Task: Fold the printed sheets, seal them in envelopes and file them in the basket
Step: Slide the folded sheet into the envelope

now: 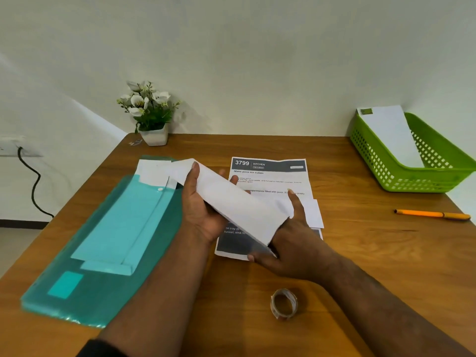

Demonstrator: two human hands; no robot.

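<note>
A long white envelope (231, 202) hangs slanted above the table, held at both ends. My left hand (203, 210) grips its upper left part, thumb on top. My right hand (291, 243) holds its lower right end. Under it lies a printed sheet (270, 176) headed "3799 KITCHEN". A green basket (412, 176) at the far right holds one white envelope (389, 135) leaning inside. A small white slip (314, 215) lies on the sheet's right edge.
A teal plastic folder (108, 240) with envelopes in it covers the table's left side. A roll of clear tape (283, 304) stands near the front. An orange pen (432, 214) lies at the right. A potted flower (152, 117) stands at the back.
</note>
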